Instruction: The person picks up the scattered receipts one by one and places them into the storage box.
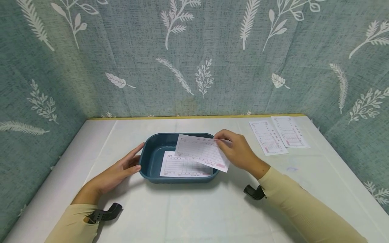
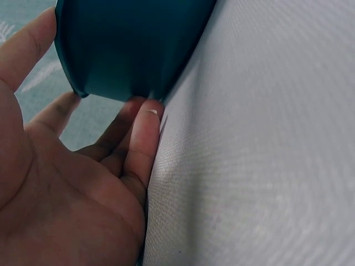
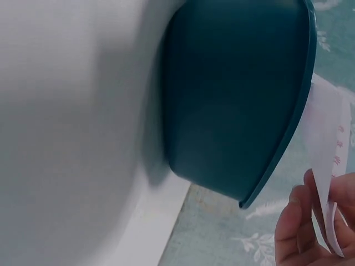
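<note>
A dark teal tray (image 1: 151,156) sits mid-table with one printed slip (image 1: 182,166) lying flat inside it. My right hand (image 1: 235,152) pinches a second printed slip (image 1: 202,151) by its far right corner and holds it over the tray's right side. In the right wrist view the fingers (image 3: 297,230) pinch the slip (image 3: 327,160) beside the tray's outer wall (image 3: 233,105). My left hand (image 1: 120,170) rests against the tray's left end, fingers straight. The left wrist view shows those fingers (image 2: 141,138) touching the tray wall (image 2: 127,44).
Two more printed slips (image 1: 267,136) (image 1: 290,131) lie side by side at the table's back right. A white cloth (image 1: 194,209) covers the table. Green leaf-patterned fabric (image 1: 194,57) walls it in behind and on both sides.
</note>
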